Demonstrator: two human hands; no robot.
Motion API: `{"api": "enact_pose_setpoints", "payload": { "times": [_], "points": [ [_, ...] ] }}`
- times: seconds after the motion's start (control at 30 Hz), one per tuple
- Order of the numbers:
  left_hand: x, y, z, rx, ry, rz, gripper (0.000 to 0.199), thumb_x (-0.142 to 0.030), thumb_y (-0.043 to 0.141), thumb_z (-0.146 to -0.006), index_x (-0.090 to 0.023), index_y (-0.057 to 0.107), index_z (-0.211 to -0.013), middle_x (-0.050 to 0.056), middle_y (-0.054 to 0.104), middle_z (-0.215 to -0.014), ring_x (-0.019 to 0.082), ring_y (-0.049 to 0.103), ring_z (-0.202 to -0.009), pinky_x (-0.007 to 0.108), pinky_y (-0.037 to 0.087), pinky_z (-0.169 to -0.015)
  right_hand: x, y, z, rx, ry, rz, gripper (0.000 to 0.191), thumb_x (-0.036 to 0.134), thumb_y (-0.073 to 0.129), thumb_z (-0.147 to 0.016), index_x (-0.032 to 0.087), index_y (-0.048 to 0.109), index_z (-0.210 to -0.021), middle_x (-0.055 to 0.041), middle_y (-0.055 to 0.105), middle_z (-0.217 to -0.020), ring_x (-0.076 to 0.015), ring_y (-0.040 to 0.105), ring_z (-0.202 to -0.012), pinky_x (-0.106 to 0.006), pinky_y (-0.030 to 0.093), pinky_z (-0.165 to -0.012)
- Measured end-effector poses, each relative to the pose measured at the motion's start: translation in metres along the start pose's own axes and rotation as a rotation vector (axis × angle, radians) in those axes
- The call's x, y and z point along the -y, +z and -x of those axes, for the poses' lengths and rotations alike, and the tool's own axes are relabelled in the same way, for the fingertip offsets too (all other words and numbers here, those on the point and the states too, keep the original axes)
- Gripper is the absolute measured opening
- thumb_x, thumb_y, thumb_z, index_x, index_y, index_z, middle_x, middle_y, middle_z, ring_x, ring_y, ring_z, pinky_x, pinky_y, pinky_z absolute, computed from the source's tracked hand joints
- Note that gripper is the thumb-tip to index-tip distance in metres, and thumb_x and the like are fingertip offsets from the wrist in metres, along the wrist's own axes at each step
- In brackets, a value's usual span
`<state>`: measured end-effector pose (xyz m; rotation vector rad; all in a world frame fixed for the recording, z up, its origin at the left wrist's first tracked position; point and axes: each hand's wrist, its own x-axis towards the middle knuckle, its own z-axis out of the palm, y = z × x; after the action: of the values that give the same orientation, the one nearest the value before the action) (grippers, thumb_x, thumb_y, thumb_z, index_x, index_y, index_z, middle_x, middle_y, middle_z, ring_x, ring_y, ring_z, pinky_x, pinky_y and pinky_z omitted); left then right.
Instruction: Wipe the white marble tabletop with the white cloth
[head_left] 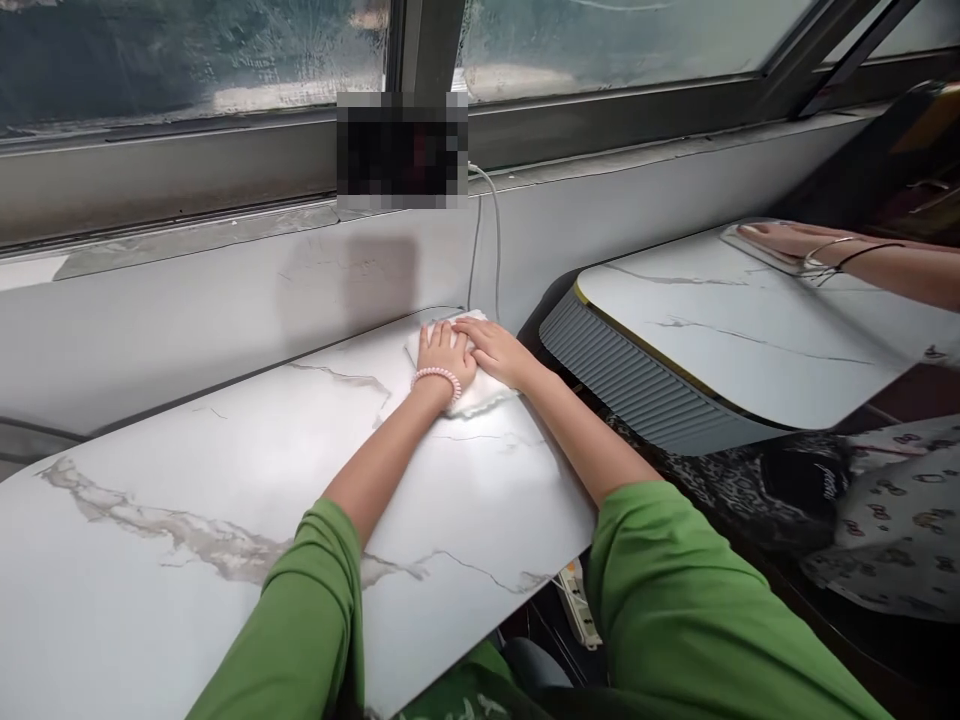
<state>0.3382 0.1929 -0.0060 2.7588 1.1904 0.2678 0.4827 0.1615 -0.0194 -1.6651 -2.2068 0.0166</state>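
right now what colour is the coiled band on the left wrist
Pale pink; the coiled band shows best in the head view.

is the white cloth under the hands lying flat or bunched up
Flat: the white cloth lies low on the grey-veined white tabletop, under the left hand and right hand.

Near tabletop: glossy, smooth, white with brownish marble-like veins
Folded cloth: soft-looking, matt
Window frame: dull, metal-looking
Far table's side: ribbed, matt grey, under a shiny gold-coloured edge strip
Green sleeves: matt, creased fabric
Beaded bracelet: smooth, plastic-looking
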Motion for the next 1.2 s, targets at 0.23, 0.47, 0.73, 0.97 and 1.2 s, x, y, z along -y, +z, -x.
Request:
{"api": "enact_pose_setpoints", "payload": {
  "times": [0.23,0.47,0.73,0.97,1.2],
  "points": [
    [0.021,0.0,-0.022,-0.044,-0.117,-0.04,0.049,-0.025,0.033,-0.093,-0.009,0.042,-0.138,0.015,0.038,-0.147,0.026,0.029,-0.138,0.046,0.008,-0.118,-0.011,0.013,-0.043,-0.027,-0.026,-0.044,0.049,0.022,0.032,-0.083,0.017,0.047,-0.13,-0.0108,0.051,-0.137,-0.0263,0.044,-0.128,-0.047,0.034,-0.107],
    [0.017,0.0,-0.014,-0.037,-0.124,-0.031,0.051,-0.025,0.032,-0.094,-0.007,0.037,-0.142,0.016,0.034,-0.15,0.025,0.025,-0.14,0.045,0.006,-0.118,-0.008,0.017,-0.036,-0.038,-0.019,-0.042,0.051,0.021,0.034,-0.081,0.018,0.046,-0.13,-0.0104,0.049,-0.14,-0.0264,0.042,-0.131,-0.048,0.032,-0.109],
    [0.007,-0.006,0.024,0.002,-0.1,-0.043,0.052,-0.028,0.03,-0.094,-0.01,0.037,-0.143,0.014,0.029,-0.152,0.025,0.022,-0.142,0.046,0.008,-0.118,0.017,0.017,-0.004,-0.016,-0.015,-0.02,0.051,0.021,0.032,-0.083,0.014,0.043,-0.133,-0.0138,0.045,-0.143,-0.0256,0.036,-0.136,-0.05,0.028,-0.111],
    [-0.026,-0.013,0.121,-0.012,-0.015,-0.072,0.053,-0.03,0.033,-0.095,-0.007,0.038,-0.142,0.019,0.03,-0.151,0.03,0.024,-0.141,0.051,0.011,-0.116,0.088,-0.002,0.082,-0.022,-0.066,-0.04,0.05,0.026,0.03,-0.091,0.018,0.037,-0.14,-0.0118,0.042,-0.146,-0.0246,0.033,-0.138,-0.052,0.027,-0.112],
    [-0.055,-0.025,0.225,0.043,0.162,-0.105,0.057,-0.035,0.036,-0.094,-0.003,0.037,-0.141,0.024,0.03,-0.149,0.035,0.025,-0.14,0.057,0.016,-0.113,0.174,-0.013,0.176,-0.06,-0.005,-0.025,0.054,0.024,0.03,-0.094,0.023,0.024,-0.148,-0.009,0.038,-0.149,-0.0234,0.031,-0.14,-0.053,0.026,-0.115]
  ]
}}
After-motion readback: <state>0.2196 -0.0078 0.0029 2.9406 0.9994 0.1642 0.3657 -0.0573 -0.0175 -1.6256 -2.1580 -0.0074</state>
